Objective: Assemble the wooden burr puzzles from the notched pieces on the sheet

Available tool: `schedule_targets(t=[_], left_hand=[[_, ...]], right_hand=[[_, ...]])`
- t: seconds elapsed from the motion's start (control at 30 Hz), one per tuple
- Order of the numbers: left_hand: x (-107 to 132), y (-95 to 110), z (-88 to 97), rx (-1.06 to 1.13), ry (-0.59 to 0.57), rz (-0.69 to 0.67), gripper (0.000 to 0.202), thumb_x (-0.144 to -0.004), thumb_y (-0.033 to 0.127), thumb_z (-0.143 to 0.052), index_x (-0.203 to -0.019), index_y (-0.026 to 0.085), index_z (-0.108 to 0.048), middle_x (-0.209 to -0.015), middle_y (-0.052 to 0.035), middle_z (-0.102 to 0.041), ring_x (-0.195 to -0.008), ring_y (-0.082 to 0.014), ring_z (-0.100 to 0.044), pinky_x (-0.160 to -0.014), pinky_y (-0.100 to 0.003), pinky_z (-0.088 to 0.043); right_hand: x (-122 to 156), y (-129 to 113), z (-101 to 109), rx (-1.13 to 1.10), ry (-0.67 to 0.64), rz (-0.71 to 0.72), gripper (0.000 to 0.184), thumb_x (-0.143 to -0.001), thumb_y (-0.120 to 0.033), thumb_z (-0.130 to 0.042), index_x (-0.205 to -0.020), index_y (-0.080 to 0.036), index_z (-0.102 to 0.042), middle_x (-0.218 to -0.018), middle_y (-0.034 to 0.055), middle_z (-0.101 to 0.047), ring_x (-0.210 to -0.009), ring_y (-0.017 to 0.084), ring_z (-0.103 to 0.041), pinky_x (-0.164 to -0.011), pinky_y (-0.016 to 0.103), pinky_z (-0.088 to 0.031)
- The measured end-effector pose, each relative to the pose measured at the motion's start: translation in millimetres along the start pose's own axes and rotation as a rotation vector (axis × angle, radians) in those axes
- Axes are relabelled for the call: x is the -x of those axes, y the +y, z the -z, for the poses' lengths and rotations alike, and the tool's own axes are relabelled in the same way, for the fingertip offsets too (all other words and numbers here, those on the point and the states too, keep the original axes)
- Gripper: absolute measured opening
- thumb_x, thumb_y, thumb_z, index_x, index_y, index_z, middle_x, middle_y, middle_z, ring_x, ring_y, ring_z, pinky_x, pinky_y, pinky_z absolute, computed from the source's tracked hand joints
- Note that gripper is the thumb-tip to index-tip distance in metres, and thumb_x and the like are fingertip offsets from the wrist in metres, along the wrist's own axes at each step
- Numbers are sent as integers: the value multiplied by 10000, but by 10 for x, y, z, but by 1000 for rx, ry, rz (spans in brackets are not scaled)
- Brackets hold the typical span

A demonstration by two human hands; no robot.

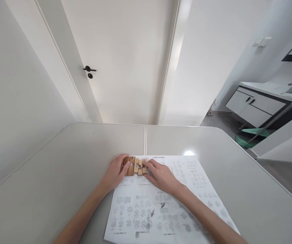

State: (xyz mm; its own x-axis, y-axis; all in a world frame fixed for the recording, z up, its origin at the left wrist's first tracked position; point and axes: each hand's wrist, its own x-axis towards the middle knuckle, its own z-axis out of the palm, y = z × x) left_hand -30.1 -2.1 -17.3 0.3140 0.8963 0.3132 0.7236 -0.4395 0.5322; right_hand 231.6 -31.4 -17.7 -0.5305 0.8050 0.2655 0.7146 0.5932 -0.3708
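Observation:
A row of notched wooden puzzle pieces [136,166] lies near the upper left of a printed paper sheet [161,217]. Darker brown pieces sit at the left and paler ones at the right, pushed close together with small gaps between some notches. Around the left end of the row curls my left hand [115,172], its thumb on the near side and its fingers on the far side. My right hand [162,174] grips the right end between thumb and fingers. Both hands partly cover the end pieces.
The sheet carries rows of faint diagrams and lies on a pale grey table [59,176] with a seam down its middle. Behind stands a white door [122,61] with a black handle [89,69]. To the right are a washbasin cabinet [256,103] and a green-and-grey rack [257,132].

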Motion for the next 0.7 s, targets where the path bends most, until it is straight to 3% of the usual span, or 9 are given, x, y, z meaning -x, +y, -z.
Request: schedule_targets(t=[0.33, 0.57, 0.7], left_hand=[[7, -15, 9, -70, 59, 95, 388, -1061, 400, -309, -1196, 240, -636, -1242, -65, -709, -1235, -273, -584, -1125, -515, -386], [-19, -116, 31, 41, 133, 112, 369, -1052, 418, -359, -1182, 229, -649, -1192, -83, -727, -1157, -261, -651, -1063, -487, -493], [-18, -178, 53, 48, 127, 152, 332, -1037, 416, -414, -1196, 227, -637, -1203, -95, -708, -1125, -261, -667, -976, -459, -553]], right_hand=[[29, -43, -22, -90, 32, 73, 375, -1020, -218, -522, -1392, -245, -488, -1337, 102, -644, -1130, 262, -678, -872, 412, -606], [127, -84, 48, -110, 91, 108, 379, -1024, -179, -499, -1394, -263, -508, -1378, 96, -637, -1224, 250, -648, -971, 429, -593], [303, -55, 127, -175, 106, 96, 384, -1037, -182, -455, -1406, -275, -500, -1372, 106, -635, -1211, 261, -651, -940, 441, -606]])
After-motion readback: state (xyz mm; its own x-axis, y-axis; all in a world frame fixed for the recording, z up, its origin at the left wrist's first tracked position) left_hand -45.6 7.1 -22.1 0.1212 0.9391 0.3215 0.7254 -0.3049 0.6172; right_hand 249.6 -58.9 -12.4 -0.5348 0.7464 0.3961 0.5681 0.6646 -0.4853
